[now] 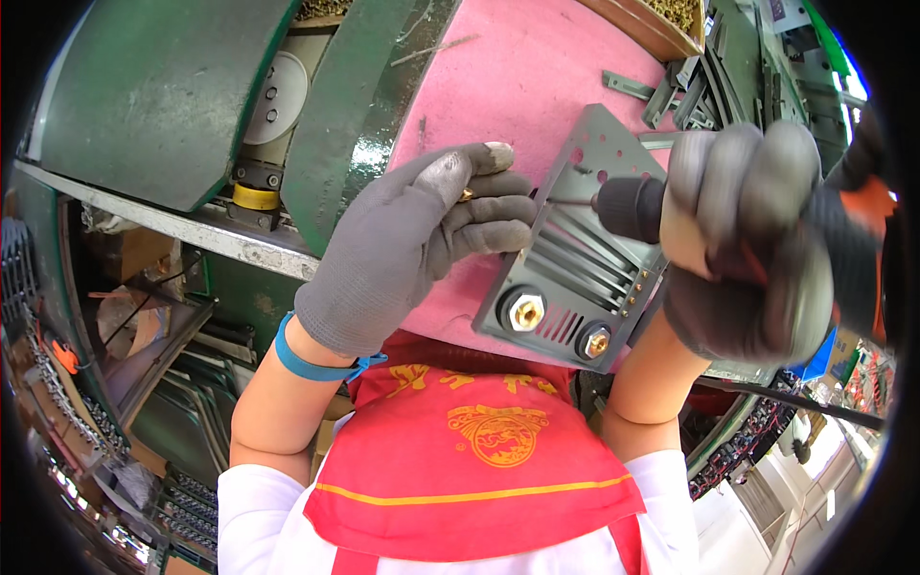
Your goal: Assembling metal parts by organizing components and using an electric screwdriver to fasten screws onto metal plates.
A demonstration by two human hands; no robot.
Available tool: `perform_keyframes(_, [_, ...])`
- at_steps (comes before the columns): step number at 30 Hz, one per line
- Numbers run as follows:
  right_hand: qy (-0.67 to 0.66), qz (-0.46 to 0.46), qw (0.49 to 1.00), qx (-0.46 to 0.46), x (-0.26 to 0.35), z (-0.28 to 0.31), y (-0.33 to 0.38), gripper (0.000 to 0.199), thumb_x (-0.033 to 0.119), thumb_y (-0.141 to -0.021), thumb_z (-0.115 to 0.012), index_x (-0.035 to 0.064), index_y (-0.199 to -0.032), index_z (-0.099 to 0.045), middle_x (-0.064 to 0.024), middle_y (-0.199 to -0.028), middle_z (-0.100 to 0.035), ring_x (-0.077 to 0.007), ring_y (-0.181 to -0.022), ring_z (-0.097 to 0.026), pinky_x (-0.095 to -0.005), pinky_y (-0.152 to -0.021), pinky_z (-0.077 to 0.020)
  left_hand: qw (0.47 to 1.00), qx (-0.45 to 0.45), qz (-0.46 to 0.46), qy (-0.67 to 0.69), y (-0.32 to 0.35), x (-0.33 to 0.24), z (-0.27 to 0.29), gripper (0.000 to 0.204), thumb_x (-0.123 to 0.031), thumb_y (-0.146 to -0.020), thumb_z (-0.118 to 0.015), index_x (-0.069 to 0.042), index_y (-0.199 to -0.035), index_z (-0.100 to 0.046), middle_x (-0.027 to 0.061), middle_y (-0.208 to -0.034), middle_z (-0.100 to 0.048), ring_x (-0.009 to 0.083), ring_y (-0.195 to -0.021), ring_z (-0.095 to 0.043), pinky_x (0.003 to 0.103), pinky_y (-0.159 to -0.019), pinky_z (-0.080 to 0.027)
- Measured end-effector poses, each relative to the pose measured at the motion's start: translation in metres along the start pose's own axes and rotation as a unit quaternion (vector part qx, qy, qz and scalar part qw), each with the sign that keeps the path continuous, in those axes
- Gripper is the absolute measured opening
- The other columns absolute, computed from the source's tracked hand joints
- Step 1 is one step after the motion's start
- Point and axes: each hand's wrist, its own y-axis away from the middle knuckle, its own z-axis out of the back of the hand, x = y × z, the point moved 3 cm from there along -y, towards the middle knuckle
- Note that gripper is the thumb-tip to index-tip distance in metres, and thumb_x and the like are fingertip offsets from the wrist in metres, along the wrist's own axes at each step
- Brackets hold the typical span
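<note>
Both hands wear dark grey gloves. My left hand (412, 225) is half curled, palm turned toward the panel, with a small brass-coloured screw (467, 195) showing inside the fingers. Wrapped around a power screwdriver (632, 208) with a black chuck and some orange on its body is my right hand (743, 230), blurred by motion. The driver's thin bit points left over a grey metal panel (589, 144). That panel has slots, round holes, a row of small brass screws and two black round sockets with brass nuts (525, 311) at its near end. My left fingertips are beside its left edge.
A pink mat (537, 57) covers the bench under the panel. Boxes of small brass parts (676, 14) stand at the far edge. Grey metal strips (690, 96) lie piled at the far right. A green conveyor (163, 86) with a metal rail runs along the left.
</note>
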Motion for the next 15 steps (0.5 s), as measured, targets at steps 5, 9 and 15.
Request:
perform_keyframes(5, [-0.083,-0.034,0.993,0.074,-0.004,0.015,-0.005,0.021,0.02,-0.087,-0.067,0.0112,-0.099,-0.052,0.0019,-0.078,-0.049,-0.0104,-0.065,-0.046,-0.0253,-0.061,-0.04,0.997,0.036,0.005,0.072,-0.002,0.003,-0.001,0.046,-0.017,-0.106,-0.039,0.013,-0.141,-0.036,0.0205,-0.129,-0.056,0.0218,-0.111,-0.063,0.029,-0.096,-0.055])
perform_keyframes(9, [-0.148,-0.061,0.978,0.131,-0.001,0.017,-0.008,0.027,0.021,-0.084,-0.073,0.01,-0.097,-0.052,0.0034,-0.078,-0.049,-0.009,-0.063,-0.044,-0.022,-0.059,-0.0401,0.998,0.028,-0.015,-0.049,-0.003,0.005,0.002,0.044,-0.021,-0.107,-0.04,0.01,-0.138,-0.041,0.0215,-0.126,-0.059,0.0208,-0.105,-0.066,0.028,-0.085,-0.058])
perform_keyframes(15, [-0.155,0.063,0.973,-0.159,0.036,-0.015,0.008,0.019,0.02,-0.082,-0.064,0.0142,-0.08,-0.046,0.0009,-0.076,-0.044,-0.012,-0.078,-0.041,-0.0292,-0.067,-0.0341,0.996,0.034,-0.004,-0.088,0.0,-0.002,-0.005,0.042,-0.035,-0.107,-0.045,0.004,-0.122,-0.054,0.0173,-0.107,-0.066,0.0144,-0.082,-0.066,0.024,-0.065,-0.055])
